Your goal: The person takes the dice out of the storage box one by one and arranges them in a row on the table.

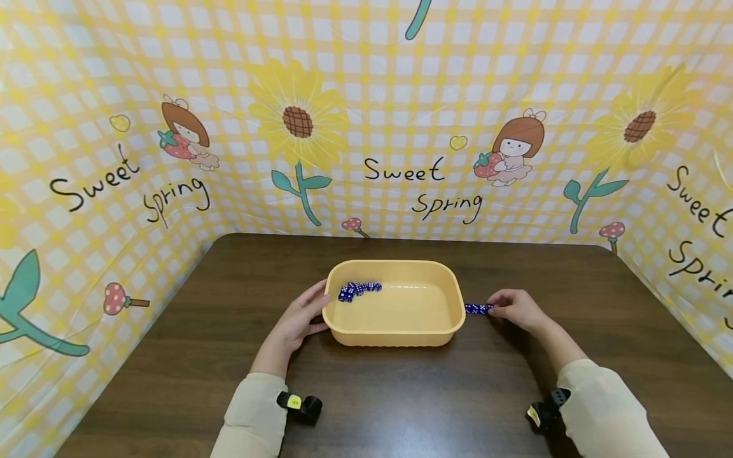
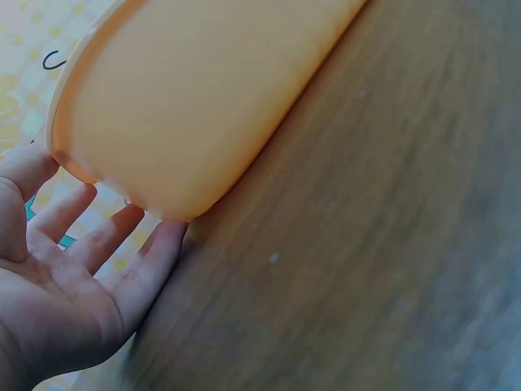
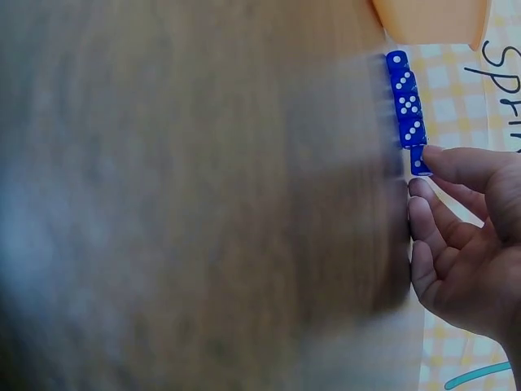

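While the left hand (image 1: 298,321) rests against the left end of the yellow plastic bin (image 1: 395,339), its grip relaxed with fingers extended against the wall, the right hand (image 1: 518,310) pinches the outermost die (image 3: 418,160) in its grip. That die sits at the far right end of a straight row of blue dice (image 1: 475,309) with white pips, positioned on the table (image 1: 401,401) just beside the bin's right end; contact between row and bin cannot be determined. Inside the bin, a cluster of blue dice (image 1: 350,292) lies toward the left end. One black wrist device is worn at each wrist: left (image 1: 303,409) and right (image 1: 548,410). Behind the table hangs a yellow-checked cloth (image 1: 395,83) printed with sunflowers.
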`<state>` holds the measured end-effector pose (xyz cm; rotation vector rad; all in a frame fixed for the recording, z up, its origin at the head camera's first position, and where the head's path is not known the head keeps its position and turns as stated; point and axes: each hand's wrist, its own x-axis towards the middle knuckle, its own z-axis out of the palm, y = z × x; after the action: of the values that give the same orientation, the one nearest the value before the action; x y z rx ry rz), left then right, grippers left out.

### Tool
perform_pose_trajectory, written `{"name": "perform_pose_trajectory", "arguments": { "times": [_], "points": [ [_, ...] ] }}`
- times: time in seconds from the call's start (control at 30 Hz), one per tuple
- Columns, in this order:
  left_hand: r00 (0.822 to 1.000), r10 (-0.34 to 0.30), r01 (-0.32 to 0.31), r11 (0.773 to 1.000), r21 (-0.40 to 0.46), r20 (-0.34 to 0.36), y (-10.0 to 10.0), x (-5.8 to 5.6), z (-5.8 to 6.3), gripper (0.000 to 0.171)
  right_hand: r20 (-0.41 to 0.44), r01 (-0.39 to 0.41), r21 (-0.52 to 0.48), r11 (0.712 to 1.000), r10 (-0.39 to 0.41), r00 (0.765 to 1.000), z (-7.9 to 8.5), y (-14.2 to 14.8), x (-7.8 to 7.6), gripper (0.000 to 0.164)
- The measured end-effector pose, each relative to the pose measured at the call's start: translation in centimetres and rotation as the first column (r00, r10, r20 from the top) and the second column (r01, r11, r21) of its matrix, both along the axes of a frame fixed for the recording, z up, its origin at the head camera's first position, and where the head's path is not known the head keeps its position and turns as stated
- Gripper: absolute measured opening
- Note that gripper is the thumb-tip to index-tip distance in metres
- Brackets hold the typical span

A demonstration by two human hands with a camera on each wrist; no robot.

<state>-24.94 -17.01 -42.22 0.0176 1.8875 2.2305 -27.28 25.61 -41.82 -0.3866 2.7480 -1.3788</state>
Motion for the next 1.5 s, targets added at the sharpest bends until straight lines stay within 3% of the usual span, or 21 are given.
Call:
{"name": "perform_pose_trajectory", "arguments": {
  "times": [0.7, 1.07, 1.5],
  "points": [
    [1.000, -0.003, 0.003, 1.000, -0.006, 0.012, 0.0, 0.2, 0.2, 0.049, -0.005, -0.013, 0.019, 1.000, 0.013, 1.000, 0.1, -0.2, 0.1, 0.019],
    [1.000, 0.002, -0.002, 1.000, 0.005, 0.000, -0.1, 0.1, 0.0, 0.052, 0.013, -0.012, 0.053, 0.999, 0.011, 1.000, 3.8, 0.1, -1.1, 0.028],
    [1.000, 0.010, -0.010, 1.000, 0.003, 0.003, -0.1, 0.1, -0.1, 0.054, 0.024, -0.020, 0.045, 0.999, 0.019, 1.000, 7.6, -2.0, -2.8, 0.032]
  ]
}}
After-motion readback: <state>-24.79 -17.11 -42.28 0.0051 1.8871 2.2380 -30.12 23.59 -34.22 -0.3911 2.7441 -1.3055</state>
